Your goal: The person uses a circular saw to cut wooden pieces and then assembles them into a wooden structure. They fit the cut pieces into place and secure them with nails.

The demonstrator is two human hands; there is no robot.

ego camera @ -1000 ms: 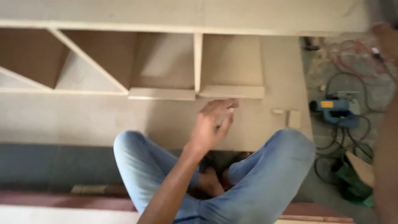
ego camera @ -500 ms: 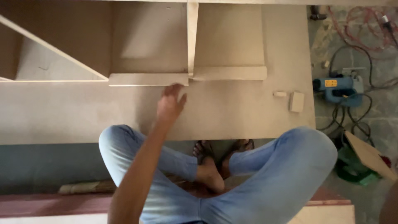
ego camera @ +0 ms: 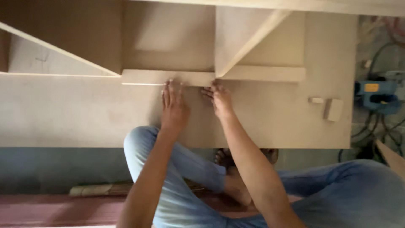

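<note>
We see both hands laid on a pale wooden board structure that lies flat on the floor in front of the crossed legs in blue jeans (ego camera: 177, 169). The left hand (ego camera: 174, 107) lies flat on the large base panel (ego camera: 76, 114), fingers straight and close together, and its fingertips touch the front edge of a short horizontal strip (ego camera: 168, 77). Its grip is open and holds nothing; it only presses. The right hand (ego camera: 220, 99) is just beside the left one, also with an open grip, the fingers a little spread, and the tips touch the place where this strip meets the upright divider (ego camera: 217, 42). It also grasps nothing.

We count two hands and two horizontal strips: the one under the fingers and a second strip (ego camera: 263, 73) to the right of the divider. There is one slanted board (ego camera: 59, 52) on the left and one slanted board (ego camera: 257, 36) on the right of the divider.

On the base panel, well apart from the hands to the right, lie two small wooden blocks: a thin one (ego camera: 315, 100) and a bigger square one (ego camera: 333, 109). Beyond the panel edge, on the floor, we see one blue power tool (ego camera: 377, 97) with dark cables (ego camera: 375, 131) around it.
</note>
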